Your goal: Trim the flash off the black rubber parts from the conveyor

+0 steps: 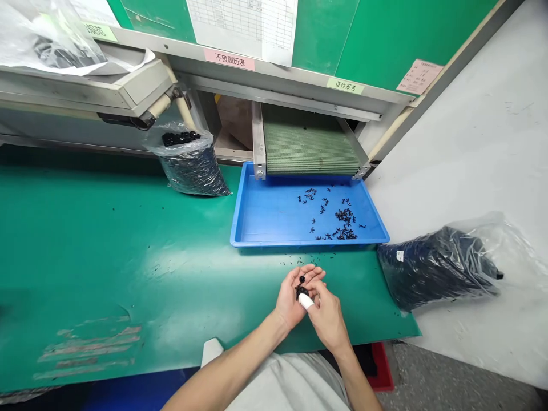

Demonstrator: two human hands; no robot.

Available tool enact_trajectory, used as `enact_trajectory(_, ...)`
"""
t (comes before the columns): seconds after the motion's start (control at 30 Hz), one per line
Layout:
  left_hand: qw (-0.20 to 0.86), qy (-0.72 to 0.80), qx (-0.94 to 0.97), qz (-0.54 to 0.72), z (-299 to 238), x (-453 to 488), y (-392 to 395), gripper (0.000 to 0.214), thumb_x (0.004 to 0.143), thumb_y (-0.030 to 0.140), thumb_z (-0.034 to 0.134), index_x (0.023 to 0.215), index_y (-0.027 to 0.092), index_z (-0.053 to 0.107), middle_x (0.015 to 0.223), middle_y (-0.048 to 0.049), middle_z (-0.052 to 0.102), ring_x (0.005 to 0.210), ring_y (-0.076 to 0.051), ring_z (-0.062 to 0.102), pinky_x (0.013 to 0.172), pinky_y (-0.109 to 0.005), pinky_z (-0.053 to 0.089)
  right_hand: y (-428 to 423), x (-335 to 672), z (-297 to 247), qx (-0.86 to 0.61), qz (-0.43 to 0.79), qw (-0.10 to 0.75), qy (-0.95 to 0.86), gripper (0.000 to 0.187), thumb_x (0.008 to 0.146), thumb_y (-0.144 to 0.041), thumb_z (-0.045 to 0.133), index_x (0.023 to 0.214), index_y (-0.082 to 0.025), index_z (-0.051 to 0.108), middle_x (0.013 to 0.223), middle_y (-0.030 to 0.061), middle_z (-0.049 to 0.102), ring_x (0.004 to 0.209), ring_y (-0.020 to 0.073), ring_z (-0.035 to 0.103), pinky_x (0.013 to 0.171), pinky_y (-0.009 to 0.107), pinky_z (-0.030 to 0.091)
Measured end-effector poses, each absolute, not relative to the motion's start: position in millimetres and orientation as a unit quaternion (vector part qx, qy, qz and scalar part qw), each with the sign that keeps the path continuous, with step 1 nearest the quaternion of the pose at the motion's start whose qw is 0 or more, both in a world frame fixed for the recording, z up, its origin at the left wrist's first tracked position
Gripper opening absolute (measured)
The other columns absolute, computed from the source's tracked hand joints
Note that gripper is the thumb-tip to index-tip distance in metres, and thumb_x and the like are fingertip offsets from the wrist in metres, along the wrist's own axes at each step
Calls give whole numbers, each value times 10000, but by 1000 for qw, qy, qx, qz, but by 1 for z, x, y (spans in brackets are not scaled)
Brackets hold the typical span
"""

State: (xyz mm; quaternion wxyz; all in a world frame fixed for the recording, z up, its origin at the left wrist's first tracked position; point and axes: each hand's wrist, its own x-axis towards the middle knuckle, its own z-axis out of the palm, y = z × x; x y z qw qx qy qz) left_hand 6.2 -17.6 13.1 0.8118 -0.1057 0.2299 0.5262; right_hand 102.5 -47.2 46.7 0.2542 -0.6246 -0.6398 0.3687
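Note:
My left hand (291, 294) is turned palm up and cupped, just in front of the tray. Several small black parts (302, 291) lie in its palm, one of them round. My right hand (326, 314) reaches over that palm, with a white cover on its thumb. Its thumb and fingertips are drawn together at the parts; what lies between them is hidden. Beyond both hands is a shallow blue tray (274, 244), where many branching black plastic pieces (345, 217) are scattered, mostly toward the right.
A green conveyor belt (310, 145) ends over the tray's back edge. One clear bag of black parts (192, 162) stands left of it; another filled bag (440, 268) leans on the white wall at right. Thin black scraps (299, 261) dot the green tabletop (171, 240).

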Motion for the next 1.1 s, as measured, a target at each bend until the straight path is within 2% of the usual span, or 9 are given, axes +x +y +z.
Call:
enact_trajectory(0.17,792,236,-116,550,6,1,-14,184,851,227,531,893,102,659,973,-118,693,1001,-245,648,927,-372,476,-45,111,36,-621,281,273,-679,276,903,-235,410,1064,-236,634,995,56,643,821,173,599,718,292,462)
enact_trajectory(0.27,787,248,-116,553,5,-4,-12,183,857,220,529,939,117,656,1045,-112,681,1024,-247,639,923,-386,480,-42,119,35,-616,254,265,-697,337,896,-183,394,1126,-244,633,1019,60,619,880,177,607,777,299,467)
enact_trajectory(0.43,791,238,-119,551,10,-6,-12,285,912,322,469,959,111,655,1045,-116,675,1018,-226,632,925,-368,477,-40,119,48,-579,327,229,-711,386,840,-93,402,1051,-255,682,935,39,605,874,160,604,780,277,472)
enact_trajectory(0.57,790,256,-100,548,11,-3,-12,328,915,375,465,961,116,661,1049,-115,671,975,-205,631,905,-343,472,-43,106,52,-568,359,214,-709,240,880,-193,469,988,-242,677,1008,50,628,916,178,605,792,301,467)
enact_trajectory(0.7,793,252,-25,554,9,-1,-15,372,909,422,463,958,121,676,1030,-100,663,903,-169,611,845,-275,457,-41,95,48,-622,324,192,-687,154,866,-335,551,868,-220,652,939,47,637,816,190,597,717,314,439)
enact_trajectory(0.8,785,262,57,558,6,-2,-18,430,913,469,440,953,119,687,980,-92,650,876,-161,576,809,-252,439,-37,91,45,-643,335,204,-658,137,844,-317,566,771,-220,631,862,23,633,723,164,566,651,291,406)
enact_trajectory(0.93,773,297,114,549,3,-5,-19,466,889,522,465,951,118,689,861,-72,616,816,-162,537,752,-255,425,-35,89,38,-645,352,229,-639,174,842,-291,527,705,-214,602,789,8,610,666,148,530,610,277,373)
enact_trajectory(1.1,770,292,61,564,-2,-3,-17,434,871,514,506,894,118,682,875,-66,602,834,-161,534,788,-266,430,-37,88,30,-646,351,249,-631,229,865,-277,449,679,-206,562,741,11,586,639,141,509,590,272,358)
